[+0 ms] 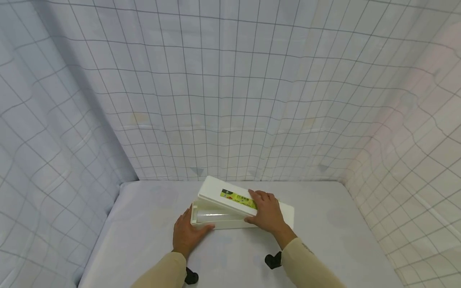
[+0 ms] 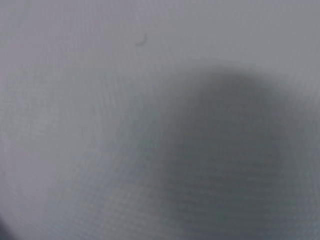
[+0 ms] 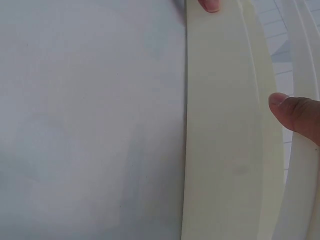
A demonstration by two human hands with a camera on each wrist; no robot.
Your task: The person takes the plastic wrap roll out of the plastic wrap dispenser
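Note:
A long cream-white plastic box (image 1: pixel 230 225) lies crosswise on the table, with a shiny pale roll (image 1: pixel 216 216) visible inside its left part. My left hand (image 1: pixel 187 234) grips the box's left end, thumb along the front wall. The white lid (image 1: pixel 212 188), bearing a yellow-green and black label (image 1: pixel 235 198), sits askew over the box, its left end raised toward the back. My right hand (image 1: pixel 268 212) holds this lid near its middle, fingers over the top and thumb at the front edge. In the right wrist view, the right thumb (image 3: pixel 297 112) meets the lid's edge beside the box wall (image 3: pixel 220 130).
A white cloth covers the table (image 1: pixel 144 224). White curtains with a dark grid (image 1: pixel 230 100) enclose it at the back and both sides. Black wrist mounts (image 1: pixel 273 261) stick out by the sleeves. The left wrist view shows blurred pale cloth with a dark shadow.

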